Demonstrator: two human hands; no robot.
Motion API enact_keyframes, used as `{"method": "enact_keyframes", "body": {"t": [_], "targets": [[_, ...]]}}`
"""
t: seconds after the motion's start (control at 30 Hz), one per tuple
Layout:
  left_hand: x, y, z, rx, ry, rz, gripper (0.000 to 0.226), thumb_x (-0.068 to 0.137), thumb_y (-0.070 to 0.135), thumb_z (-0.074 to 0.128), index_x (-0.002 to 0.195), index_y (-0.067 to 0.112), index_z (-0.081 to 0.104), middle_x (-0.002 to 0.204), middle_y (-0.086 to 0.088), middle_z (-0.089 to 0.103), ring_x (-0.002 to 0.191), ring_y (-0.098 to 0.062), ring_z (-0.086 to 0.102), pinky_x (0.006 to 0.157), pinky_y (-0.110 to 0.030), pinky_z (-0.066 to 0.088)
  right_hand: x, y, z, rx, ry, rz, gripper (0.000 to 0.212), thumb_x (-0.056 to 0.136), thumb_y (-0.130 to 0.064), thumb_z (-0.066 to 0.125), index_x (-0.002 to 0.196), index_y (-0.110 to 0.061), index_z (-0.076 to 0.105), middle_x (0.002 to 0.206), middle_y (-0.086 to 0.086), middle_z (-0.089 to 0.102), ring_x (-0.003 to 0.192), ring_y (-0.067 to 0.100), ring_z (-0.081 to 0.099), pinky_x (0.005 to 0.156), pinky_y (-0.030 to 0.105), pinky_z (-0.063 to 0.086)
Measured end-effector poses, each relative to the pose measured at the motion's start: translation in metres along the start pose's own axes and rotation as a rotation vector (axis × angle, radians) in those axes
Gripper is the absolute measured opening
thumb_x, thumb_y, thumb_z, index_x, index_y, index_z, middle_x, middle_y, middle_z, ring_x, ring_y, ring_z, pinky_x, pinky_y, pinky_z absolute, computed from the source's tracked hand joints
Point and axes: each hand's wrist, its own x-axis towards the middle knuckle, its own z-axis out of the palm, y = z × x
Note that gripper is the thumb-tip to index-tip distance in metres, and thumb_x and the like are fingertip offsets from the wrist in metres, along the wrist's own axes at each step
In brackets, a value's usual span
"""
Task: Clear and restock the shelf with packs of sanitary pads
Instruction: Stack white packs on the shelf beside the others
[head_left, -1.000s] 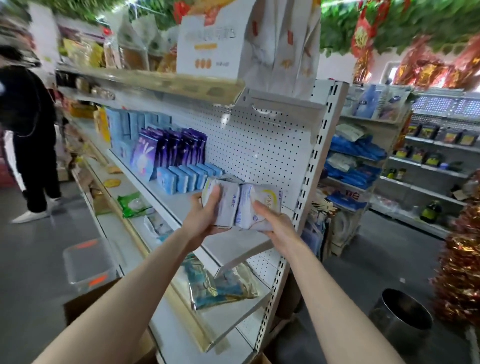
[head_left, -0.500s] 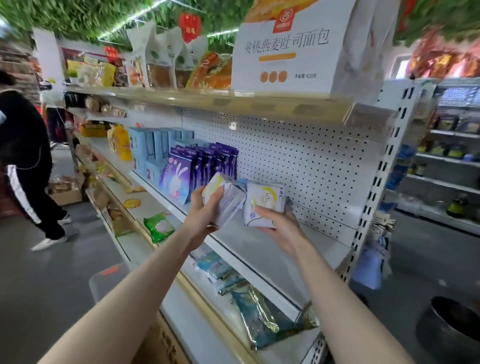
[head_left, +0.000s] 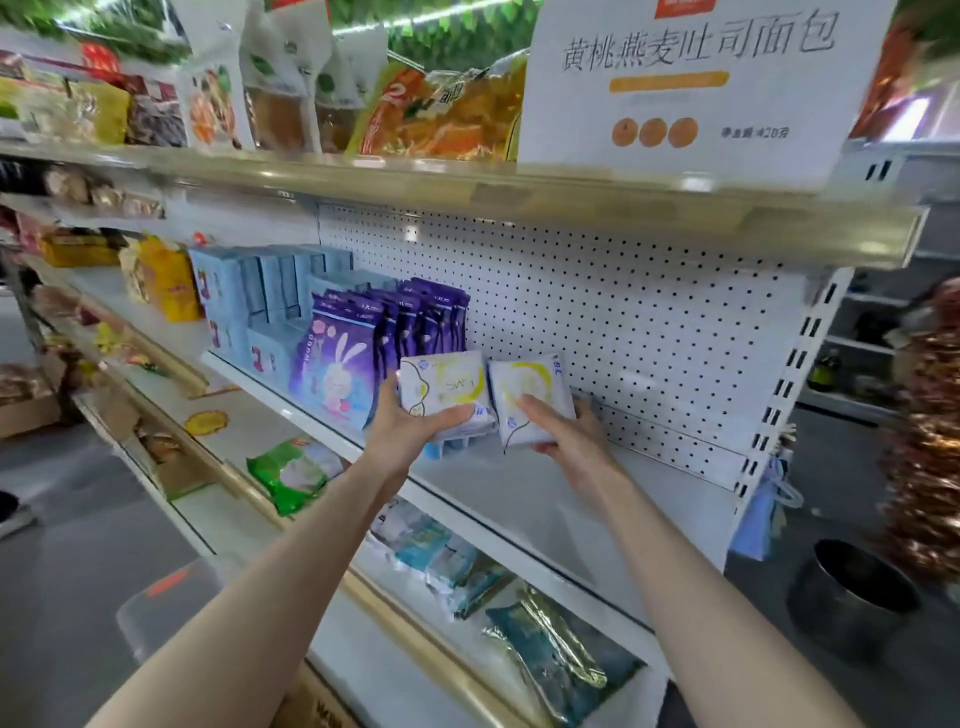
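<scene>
Change: both packs have come down from a tilted hold above the shelf and now face outward side by side, low over the board; the view has drawn nearer.
Left hand: grips the left pack from below, thumb on its near-left edge, fingers curled across its lower front.
Right hand: holds the right pack, fingers curled over its front face, palm beneath.
Packs: white wrappers with a yellow crescent, upright, edges nearly touching; the right pack lies at 3 o'clock of the left one.
Contact with shelf: cannot be told for either pack.
Shelf: white board, bare from the packs toward 3 o'clock.
Small blue packs: lying on the board directly under the left pack.
Purple rabbit packs: upright row at 9 o'clock of the left pack, just beside it.
Light blue boxes: stacked at 10 o'clock, beyond the purple row.
Pegboard: white perforated back panel at 12 o'clock behind both packs.
Bread bag: large white package on the upper shelf, at 1 o'clock.
Green packet: on the lower shelf at 8 o'clock.
Metal pot: on the floor at 4 o'clock, well apart from the shelf.
</scene>
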Motion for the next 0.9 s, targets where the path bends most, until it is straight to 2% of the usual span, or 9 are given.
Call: {"method": "enact_keyframes", "body": {"t": [0.13,0.23,0.37,0.43,0.53,0.63,0.73,0.8,0.9], "targets": [[0.034,-0.012,-0.009,-0.063,-0.103,0.006,0.064,0.074,0.006,0.081,0.116,0.038,0.045,0.114,0.000,0.067,0.099,-0.017,0.066,0.072,-0.021,0.054,0.024,0.004,0.012,0.008,-0.019,0.053,0.033,0.080,-0.021,0.079,0.105,-0.019,0.057,0.101,0.005,0.069,0.084,0.018,0.067,0.066,0.030,0.052],[0.059,-0.013,-0.013,-0.108,-0.136,0.004,0.066,0.076,0.005,0.079,0.122,0.038,0.046,0.114,0.000,0.068,0.098,-0.019,0.067,0.065,-0.019,0.054,0.037,0.000,0.013,-0.003,-0.076,0.062,0.040,0.081,-0.011,0.076,0.115,-0.014,0.055,0.102,0.005,0.069,0.083,0.016,0.067,0.070,0.028,0.054],[0.098,-0.014,-0.010,-0.104,-0.093,-0.020,0.085,0.070,0.005,0.084,0.138,0.025,0.036,0.114,-0.004,0.067,0.095,-0.018,0.067,0.075,-0.024,0.053,0.065,-0.001,0.008,-0.014,0.007,0.000,0.046,0.076,-0.002,0.078,0.116,-0.007,0.056,0.109,0.014,0.070,0.087,0.024,0.069,0.085,0.043,0.057],[0.118,-0.010,-0.006,-0.079,-0.055,-0.047,0.083,0.063,0.012,0.090,0.128,0.017,0.038,0.107,-0.005,0.066,0.087,-0.016,0.063,0.076,-0.027,0.048,0.079,-0.006,0.006,-0.034,0.057,-0.008,0.056,0.073,-0.005,0.081,0.121,-0.005,0.053,0.111,0.014,0.070,0.086,0.025,0.069,0.076,0.038,0.057],[0.148,-0.003,0.002,-0.054,-0.073,-0.065,0.082,0.042,0.028,0.094,0.108,0.017,0.046,0.097,-0.004,0.066,0.070,-0.010,0.056,0.065,-0.024,0.041,0.097,-0.014,0.001,0.026,0.099,-0.035,0.054,0.074,-0.006,0.080,0.119,-0.008,0.051,0.105,0.010,0.070,0.082,0.020,0.070,0.061,0.026,0.056],[0.167,-0.004,0.008,-0.044,-0.125,-0.050,0.088,0.030,0.030,0.093,0.108,0.017,0.054,0.103,-0.008,0.069,0.076,-0.015,0.064,0.065,-0.023,0.045,0.109,-0.015,-0.006,0.052,0.120,-0.046,0.047,0.075,-0.005,0.080,0.114,-0.011,0.053,0.105,0.011,0.071,0.089,0.023,0.071,0.072,0.033,0.060],[0.182,-0.011,0.014,-0.110,-0.177,-0.085,0.092,0.035,0.010,0.093,0.118,0.012,0.054,0.107,-0.012,0.068,0.095,-0.028,0.068,0.078,-0.037,0.056,0.115,-0.009,-0.007,0.048,0.136,-0.024,0.041,0.075,-0.006,0.080,0.109,-0.012,0.057,0.106,0.012,0.072,0.092,0.028,0.072,0.087,0.048,0.058],[0.189,-0.011,0.018,-0.140,-0.189,-0.131,0.093,0.039,0.010,0.092,0.122,0.011,0.049,0.110,-0.014,0.067,0.095,-0.031,0.069,0.083,-0.048,0.057,0.120,-0.010,-0.008,0.036,0.144,-0.026,0.046,0.076,-0.008,0.080,0.114,-0.011,0.056,0.103,0.009,0.072,0.086,0.023,0.073,0.085,0.047,0.058],[0.202,-0.012,0.022,-0.163,-0.285,-0.165,0.066,0.057,0.010,0.089,0.115,0.001,0.057,0.113,-0.022,0.068,0.092,-0.032,0.070,0.085,-0.052,0.056,0.124,-0.013,-0.005,0.031,0.145,-0.034,0.048,0.078,-0.012,0.080,0.118,-0.009,0.055,0.104,0.007,0.073,0.085,0.020,0.073,0.083,0.042,0.059]]}}
